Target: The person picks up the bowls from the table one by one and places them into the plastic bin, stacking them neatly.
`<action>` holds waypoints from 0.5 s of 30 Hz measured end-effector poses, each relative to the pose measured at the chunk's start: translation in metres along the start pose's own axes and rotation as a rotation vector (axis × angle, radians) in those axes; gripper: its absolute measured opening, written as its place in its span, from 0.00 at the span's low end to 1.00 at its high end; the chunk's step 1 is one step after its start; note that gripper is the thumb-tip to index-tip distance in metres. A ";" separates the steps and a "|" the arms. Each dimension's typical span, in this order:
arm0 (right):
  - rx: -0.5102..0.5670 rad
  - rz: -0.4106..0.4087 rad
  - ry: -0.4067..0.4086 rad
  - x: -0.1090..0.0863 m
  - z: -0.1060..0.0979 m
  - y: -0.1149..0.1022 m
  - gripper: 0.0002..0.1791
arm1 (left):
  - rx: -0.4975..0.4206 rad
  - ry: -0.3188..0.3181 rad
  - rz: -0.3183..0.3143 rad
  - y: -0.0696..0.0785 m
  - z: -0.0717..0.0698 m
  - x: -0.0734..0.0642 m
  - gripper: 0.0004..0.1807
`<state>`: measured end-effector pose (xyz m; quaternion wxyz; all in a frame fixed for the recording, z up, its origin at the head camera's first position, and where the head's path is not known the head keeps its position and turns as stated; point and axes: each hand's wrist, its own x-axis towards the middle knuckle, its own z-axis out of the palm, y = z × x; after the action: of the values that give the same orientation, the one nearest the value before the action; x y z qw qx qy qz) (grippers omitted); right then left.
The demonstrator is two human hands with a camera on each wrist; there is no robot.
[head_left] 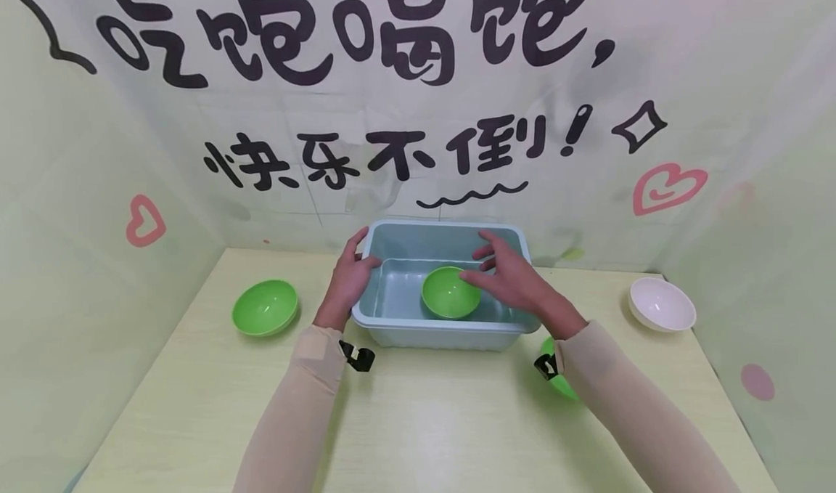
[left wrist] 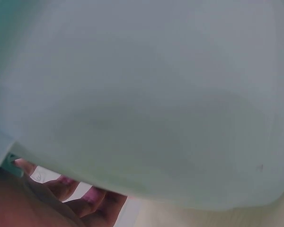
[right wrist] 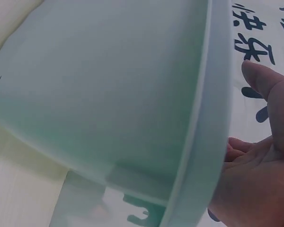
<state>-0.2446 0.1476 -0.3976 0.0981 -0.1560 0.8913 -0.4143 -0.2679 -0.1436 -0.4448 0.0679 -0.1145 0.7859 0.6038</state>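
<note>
A light blue plastic basin (head_left: 457, 335) stands on the table with a green bowl (head_left: 451, 292) upright inside it. My left hand (head_left: 349, 282) grips the basin's left rim, thumb over the edge and fingers along the outer wall. In the left wrist view those fingers (left wrist: 87, 203) show below the basin wall (left wrist: 146, 94). Over the basin's right half hovers my right hand (head_left: 512, 275), thumb and fingers spread apart, with the thumb tip overlapping the green bowl's rim in the head view. The right wrist view shows this hand (right wrist: 260, 179) beyond the basin's rim (right wrist: 206, 118), holding nothing.
Another green bowl (head_left: 265, 308) sits at the left of the table (head_left: 418, 420). A white bowl (head_left: 662, 304) is at the far right. A third green bowl (head_left: 563, 385) lies partly hidden beneath the right forearm. A printed cloth wall (head_left: 405, 108) rises behind the basin.
</note>
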 end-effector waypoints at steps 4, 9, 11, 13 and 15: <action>0.027 -0.011 0.041 -0.005 -0.002 0.001 0.48 | 0.003 0.002 -0.002 -0.002 -0.001 0.000 0.39; 0.050 -0.031 0.066 -0.011 -0.005 0.003 0.46 | 0.010 0.012 -0.016 -0.005 -0.001 0.001 0.39; 0.062 -0.029 0.088 -0.013 -0.007 0.004 0.47 | 0.008 0.012 -0.016 -0.005 0.000 0.001 0.40; 0.084 -0.024 0.119 -0.016 -0.011 0.005 0.48 | 0.006 0.014 -0.013 -0.005 0.000 0.002 0.40; 0.102 -0.013 0.156 -0.019 -0.014 0.007 0.50 | 0.005 0.016 -0.009 -0.003 0.000 0.003 0.40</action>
<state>-0.2321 0.1687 -0.3927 0.0334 -0.1240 0.8730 -0.4705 -0.2697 -0.1443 -0.4486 0.0647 -0.1226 0.7875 0.6006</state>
